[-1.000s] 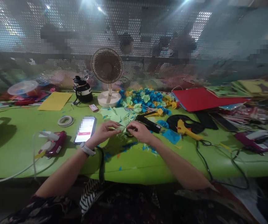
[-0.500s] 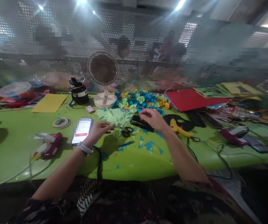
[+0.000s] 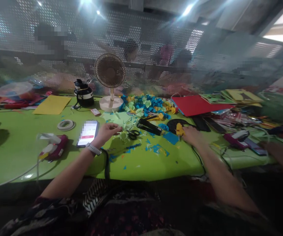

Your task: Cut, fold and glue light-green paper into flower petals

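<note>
My right hand is closed round the handle of a yellow glue gun, which lies at a round black pad. My left hand has its fingers pinched together above the table; whatever is between the fingertips is too small to make out. Black scissors lie just right of the left hand, beside light green paper pieces. Between my hands rests a black stapler. Blue paper lies left of my right hand.
Folded paper flowers are heaped behind, beside a white fan. A phone, tape roll and purple power strip stand left. On the right are red card, another power strip and another person's blurred arm.
My right hand has moved right, from above the stapler to the yellow glue gun. My left hand stays pinched near the scissors. Another person's arm has come in at the right.
</note>
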Demonstrator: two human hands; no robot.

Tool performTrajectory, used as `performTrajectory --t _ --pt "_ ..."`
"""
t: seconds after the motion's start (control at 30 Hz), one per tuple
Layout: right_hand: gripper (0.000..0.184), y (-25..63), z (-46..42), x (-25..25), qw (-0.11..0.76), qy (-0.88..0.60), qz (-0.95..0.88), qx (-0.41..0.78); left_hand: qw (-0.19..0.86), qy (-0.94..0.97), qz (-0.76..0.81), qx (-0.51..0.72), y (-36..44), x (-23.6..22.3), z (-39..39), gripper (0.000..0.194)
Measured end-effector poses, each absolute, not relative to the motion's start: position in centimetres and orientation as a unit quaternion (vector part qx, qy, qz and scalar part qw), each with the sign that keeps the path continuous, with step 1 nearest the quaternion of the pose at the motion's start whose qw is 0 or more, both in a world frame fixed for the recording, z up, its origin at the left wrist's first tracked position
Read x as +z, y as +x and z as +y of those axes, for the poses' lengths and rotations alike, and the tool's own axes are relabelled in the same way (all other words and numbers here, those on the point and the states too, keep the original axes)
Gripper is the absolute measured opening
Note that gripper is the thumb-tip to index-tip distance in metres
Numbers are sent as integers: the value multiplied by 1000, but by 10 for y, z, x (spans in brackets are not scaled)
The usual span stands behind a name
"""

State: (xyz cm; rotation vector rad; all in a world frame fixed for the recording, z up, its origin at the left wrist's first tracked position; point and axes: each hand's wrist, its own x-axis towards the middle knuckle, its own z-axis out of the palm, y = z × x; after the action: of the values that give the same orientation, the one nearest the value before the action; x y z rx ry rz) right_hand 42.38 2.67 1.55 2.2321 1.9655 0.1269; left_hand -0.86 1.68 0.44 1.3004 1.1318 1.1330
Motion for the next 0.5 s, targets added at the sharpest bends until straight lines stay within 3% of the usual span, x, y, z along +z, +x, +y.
performTrajectory --t 0.27,0.5 --pt "41 429 28 4 56 772 628 80 520 531 462 485 -8 4 18 42" --pt "39 440 27 4 -90 794 587 128 464 576 453 498 -9 -1 18 35"
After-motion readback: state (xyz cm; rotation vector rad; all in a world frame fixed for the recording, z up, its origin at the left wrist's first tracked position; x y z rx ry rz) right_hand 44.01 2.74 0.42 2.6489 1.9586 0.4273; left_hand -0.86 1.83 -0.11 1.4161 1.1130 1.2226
